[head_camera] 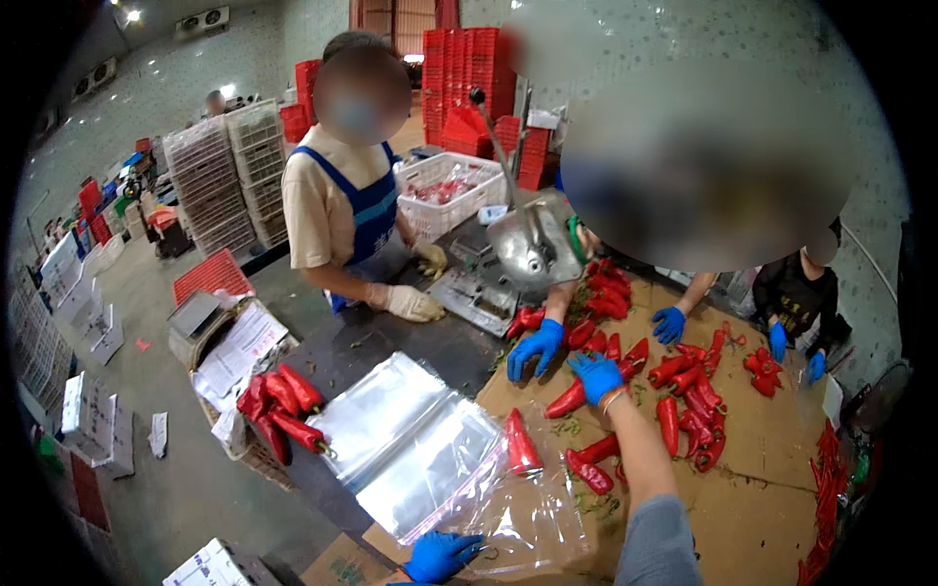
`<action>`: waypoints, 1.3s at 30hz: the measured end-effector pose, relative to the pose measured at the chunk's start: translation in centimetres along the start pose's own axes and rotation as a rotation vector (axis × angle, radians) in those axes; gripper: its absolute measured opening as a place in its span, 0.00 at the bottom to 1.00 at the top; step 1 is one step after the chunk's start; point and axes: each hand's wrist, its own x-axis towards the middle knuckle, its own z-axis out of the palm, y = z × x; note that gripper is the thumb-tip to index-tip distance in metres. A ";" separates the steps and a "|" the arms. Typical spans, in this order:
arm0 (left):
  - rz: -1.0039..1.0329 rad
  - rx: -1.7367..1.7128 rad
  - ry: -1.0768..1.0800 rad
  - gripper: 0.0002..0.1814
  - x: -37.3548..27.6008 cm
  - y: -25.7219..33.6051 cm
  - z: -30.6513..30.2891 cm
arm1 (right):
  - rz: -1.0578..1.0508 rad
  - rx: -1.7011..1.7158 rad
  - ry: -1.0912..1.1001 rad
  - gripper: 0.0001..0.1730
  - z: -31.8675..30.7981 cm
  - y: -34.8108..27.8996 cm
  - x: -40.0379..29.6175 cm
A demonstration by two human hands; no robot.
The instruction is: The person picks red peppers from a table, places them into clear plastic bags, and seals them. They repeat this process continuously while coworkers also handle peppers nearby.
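Note:
My left hand [442, 555], in a blue glove, rests at the near edge of a clear plastic bag [538, 524]; its grip on the film is unclear. One red pepper [522, 443] lies at the bag's upper end, under or inside the film. My right hand [598, 376], also blue-gloved, reaches over the cardboard with fingers apart. Directly under its palm side lies a long red pepper [568, 399], and another pepper [634, 357] is just beyond the fingers. A stack of clear bags [410, 439] lies left of the single bag.
A co-worker's blue-gloved hand [536, 350] is close to my right hand. Across the table, a person in an apron has gloved hands [410, 302] beside a metal lever device [531, 249]. Several peppers [282, 410] sit left, near a basket [253, 458]. More peppers [696, 410] lie right.

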 end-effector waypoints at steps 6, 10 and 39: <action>-0.056 -0.105 0.019 0.14 0.1 0.1 0.1 | -0.029 0.221 -0.176 0.25 1.9 -1.0 -2.1; -0.029 -0.109 0.015 0.14 0.3 0.1 -0.3 | 0.147 0.405 -0.085 0.15 -2.3 0.3 -5.3; 0.313 0.013 0.307 0.13 6.4 5.2 -2.3 | 0.198 1.241 0.012 0.25 -9.9 -20.5 -19.9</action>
